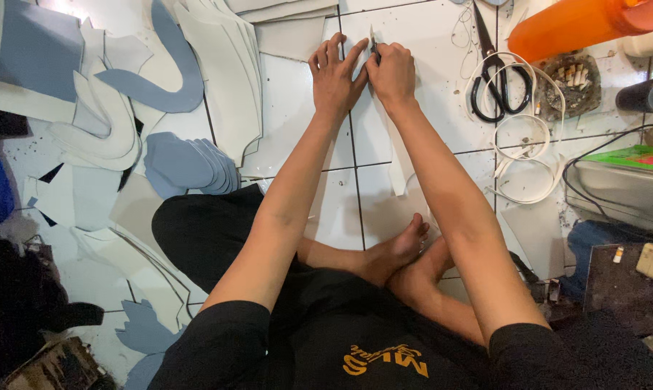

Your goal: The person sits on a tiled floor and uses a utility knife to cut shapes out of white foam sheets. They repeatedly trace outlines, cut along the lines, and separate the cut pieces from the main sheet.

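I sit cross-legged on a white tiled floor (427,29), both arms stretched forward. My left hand (335,76) lies flat with fingers spread, pressing a long white strip of material (397,155) against the tiles. My right hand (391,71) is closed around a small dark cutting tool (374,48), its tip at the top end of the strip, right beside my left fingertips. The strip runs back toward my feet under my right forearm.
Black scissors (496,83) and coiled white cord (529,144) lie right of my hands, with an ashtray (572,83) and an orange bottle (579,25) beyond. Stacks of white cut pieces (225,65) and blue-grey cut pieces (186,162) spread on the left. A metal tray (623,191) stands at right.
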